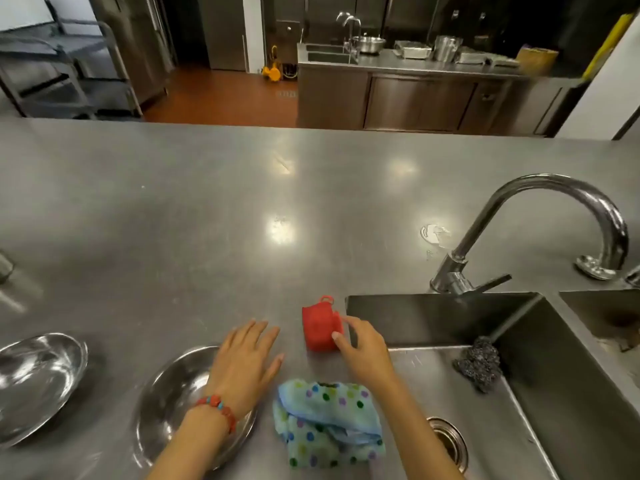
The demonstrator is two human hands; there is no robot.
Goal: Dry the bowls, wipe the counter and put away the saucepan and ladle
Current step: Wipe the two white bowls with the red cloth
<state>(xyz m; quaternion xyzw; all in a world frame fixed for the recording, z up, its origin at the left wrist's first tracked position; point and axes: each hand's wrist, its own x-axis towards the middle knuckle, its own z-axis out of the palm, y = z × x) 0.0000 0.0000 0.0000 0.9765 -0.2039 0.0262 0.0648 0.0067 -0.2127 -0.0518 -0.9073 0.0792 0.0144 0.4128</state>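
Steel counter (173, 209) runs wide across the room, with a sink (540, 386) sunk into its right end. At the near edge the person's left hand (246, 358) lies flat with fingers spread and relaxed, gripping nothing; it sits over the far rim of a shallow steel bowl (173, 403), and a red beaded bracelet (219, 407) circles the wrist. A second steel bowl (38, 382) rests further left, well apart from the first, tilted up at its near edge.

The right hand (363, 351) reaches to a small red object (320, 327) standing on the counter just beside the sink's left corner. Thumb and fingertips touch its right side in a light pinch; it may be a small speaker with a loop on top, though the blur makes that hard to tell.

Just below both hands lies a crumpled pale-blue cloth with coloured dots (327, 424), next to the nearer bowl and at the sink's edge, touched by neither hand. Inside the basin a steel wool scourer (479, 367) sits against the far wall, near the drain (448, 441). A curved tap (540, 216) rises behind the sink, and a small puddle of water (434, 233) shines on the counter to its left.
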